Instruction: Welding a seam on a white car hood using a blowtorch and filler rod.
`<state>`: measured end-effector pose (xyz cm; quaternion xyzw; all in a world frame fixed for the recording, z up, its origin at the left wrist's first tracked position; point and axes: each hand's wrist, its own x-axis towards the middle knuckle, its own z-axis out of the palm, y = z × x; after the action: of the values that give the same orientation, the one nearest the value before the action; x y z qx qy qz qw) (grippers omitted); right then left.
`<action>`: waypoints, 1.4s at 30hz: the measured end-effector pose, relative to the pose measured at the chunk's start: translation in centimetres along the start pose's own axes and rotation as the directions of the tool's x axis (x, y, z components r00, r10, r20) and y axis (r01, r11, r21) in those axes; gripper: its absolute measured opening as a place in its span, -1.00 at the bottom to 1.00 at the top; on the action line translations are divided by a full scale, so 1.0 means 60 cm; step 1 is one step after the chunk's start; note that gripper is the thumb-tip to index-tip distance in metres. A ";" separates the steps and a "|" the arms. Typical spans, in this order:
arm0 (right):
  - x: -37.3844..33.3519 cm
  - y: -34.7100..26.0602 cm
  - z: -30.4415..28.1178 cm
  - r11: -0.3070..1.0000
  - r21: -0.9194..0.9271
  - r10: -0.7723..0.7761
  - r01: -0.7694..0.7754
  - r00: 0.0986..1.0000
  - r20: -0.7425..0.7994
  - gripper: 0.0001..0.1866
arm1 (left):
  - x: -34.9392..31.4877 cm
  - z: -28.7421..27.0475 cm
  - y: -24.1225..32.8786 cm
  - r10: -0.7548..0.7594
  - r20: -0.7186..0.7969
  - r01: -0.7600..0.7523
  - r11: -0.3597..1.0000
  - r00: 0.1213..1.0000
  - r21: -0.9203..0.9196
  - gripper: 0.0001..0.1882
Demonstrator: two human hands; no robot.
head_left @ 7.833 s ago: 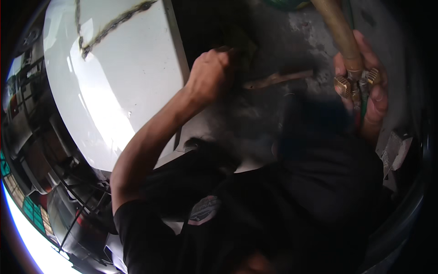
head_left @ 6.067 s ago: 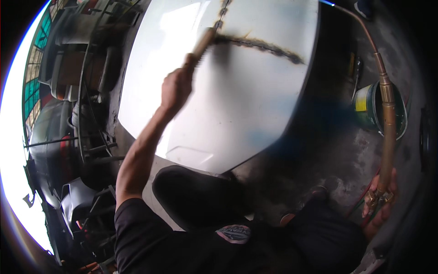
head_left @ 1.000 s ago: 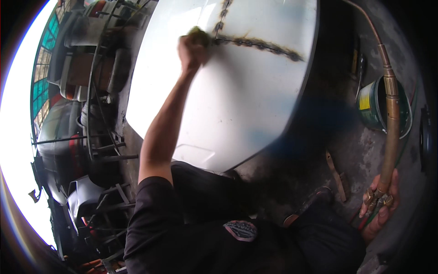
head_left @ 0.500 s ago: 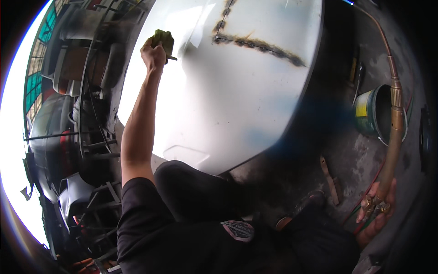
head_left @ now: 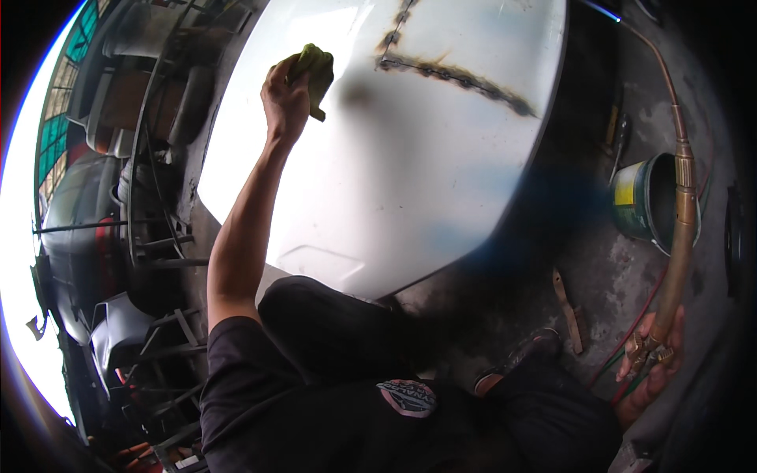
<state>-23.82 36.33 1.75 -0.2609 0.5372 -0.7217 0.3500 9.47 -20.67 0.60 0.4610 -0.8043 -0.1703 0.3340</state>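
Observation:
My left hand (head_left: pixel 285 104) grips a folded green cloth (head_left: pixel 317 72) just above or against a large white metal panel (head_left: pixel 339 189); contact is hard to tell. To the right of the cloth, a burnt, brown-edged weld seam (head_left: pixel 441 75) forms an L on the panel. My right hand (head_left: pixel 662 364), low at the far right, is closed around the valve end of a brass gas torch (head_left: pixel 684 209). Its thin bent neck rises to the top edge, where a blue-white flame (head_left: pixel 603 9) burns at the tip, beyond the panel's right side.
A dark green bucket (head_left: pixel 643 201) with a yellow label stands behind the torch. On the concrete floor lies a flat wooden-handled tool (head_left: pixel 568 311). Red and green hoses (head_left: pixel 623 355) run by my right hand. Metal racks (head_left: pixel 169 260) and car parts crowd the left.
My left hand has moved the cloth rightward across the panel, toward the weld seam. The torch stays in my right hand, and more of its flame shows.

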 end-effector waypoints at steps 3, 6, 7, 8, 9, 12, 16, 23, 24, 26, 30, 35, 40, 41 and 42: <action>-0.002 -0.001 0.000 1.000 -0.003 0.009 -0.009 1.000 0.003 -0.02 | 0.013 0.039 0.023 -0.061 0.021 0.063 0.995 0.998 -0.080 -0.60; 0.000 -0.004 -0.007 1.000 0.014 0.026 -0.026 0.999 0.039 -0.02 | 0.031 0.114 0.026 -0.046 0.163 0.020 0.987 0.985 0.162 -0.56; 0.002 -0.005 -0.010 0.999 0.030 0.038 -0.041 0.997 0.071 -0.02 | 0.008 0.163 0.026 0.160 0.117 -0.184 0.954 0.980 0.238 -0.55; 0.005 -0.005 -0.010 0.999 0.029 0.035 -0.037 0.997 0.072 -0.02 | -0.008 0.214 0.036 0.365 0.087 -0.373 0.872 0.927 0.318 -0.53; 0.004 -0.002 -0.010 0.998 0.035 0.040 -0.043 0.996 0.074 -0.02 | -0.034 0.235 0.083 0.453 0.175 -0.482 0.854 0.874 0.196 -0.56; 0.009 -0.004 -0.002 0.998 0.045 0.039 -0.044 0.994 0.105 -0.02 | -0.047 0.207 0.089 0.517 0.268 -0.558 0.823 0.813 0.108 -0.62; 0.005 0.009 -0.016 0.998 0.045 -0.047 0.042 0.991 0.125 -0.03 | 0.036 0.125 0.049 0.087 0.264 -0.192 0.895 0.960 0.402 -0.75; 0.009 -0.004 -0.014 0.997 0.066 0.025 -0.033 0.993 0.116 -0.03 | -0.045 0.180 0.060 0.501 0.219 -0.537 0.829 0.837 0.155 -0.64; 0.006 -0.005 -0.017 0.997 0.063 0.024 -0.033 0.991 0.131 -0.03 | -0.003 0.158 0.019 0.424 0.147 -0.448 0.856 0.894 0.258 -0.64; -0.005 0.001 -0.028 0.997 0.065 0.019 -0.028 0.990 0.142 -0.02 | 0.077 0.112 -0.029 -0.084 0.154 0.017 0.919 0.985 0.393 -0.62; -0.035 0.006 -0.081 0.998 0.052 -0.035 0.030 0.995 0.095 -0.04 | 0.088 0.052 -0.026 -0.248 -0.094 0.251 0.968 0.964 0.025 -0.55; -0.017 0.014 -0.058 0.997 0.047 -0.063 0.058 0.991 0.120 -0.02 | 0.027 0.007 -0.027 -0.098 -0.023 0.099 0.992 0.995 0.076 -0.59; -0.026 -0.003 -0.052 0.996 0.090 0.003 -0.020 0.983 0.186 0.00 | -0.024 0.008 0.008 0.016 0.006 -0.016 0.999 1.000 -0.031 -0.63; -0.028 -0.006 -0.053 0.997 0.074 0.011 -0.024 0.985 0.171 0.00 | -0.034 0.020 0.017 0.077 0.026 -0.073 0.991 0.997 -0.113 -0.65; -0.023 -0.005 -0.055 0.997 0.075 0.010 -0.023 0.986 0.169 0.00 | -0.043 0.028 0.026 0.074 0.042 -0.068 0.989 0.996 -0.134 -0.65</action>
<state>-25.51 39.42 1.09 -0.3029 0.4797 -0.7144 0.4097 8.22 -17.69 -0.68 0.4047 -0.8148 -0.2221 0.3506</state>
